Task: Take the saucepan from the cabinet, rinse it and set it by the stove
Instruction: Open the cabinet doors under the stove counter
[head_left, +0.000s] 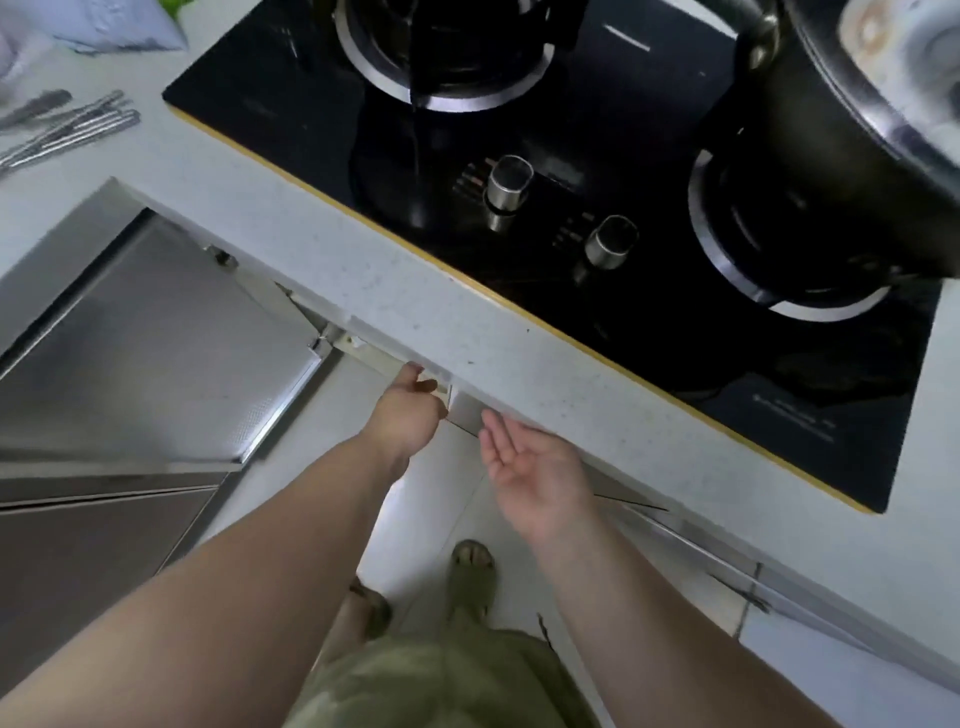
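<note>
My left hand (410, 410) reaches under the front edge of the pale countertop (395, 301), its fingertips at the top of a cabinet door (462, 410) below the black glass stove (597, 218). My right hand (530, 467) hovers open, palm up, just right of it, holding nothing. An open metal cabinet door (156, 343) swings out at the left. No saucepan shows in the cabinet area; its inside is hidden by the counter.
A large dark pot (852, 145) sits on the stove's right burner (779, 244); the left burner (441, 57) is bare. Two knobs (556, 218) stand between them. Metal chopsticks (67, 130) lie on the counter at the left. My sandalled feet (467, 571) stand on white floor tiles.
</note>
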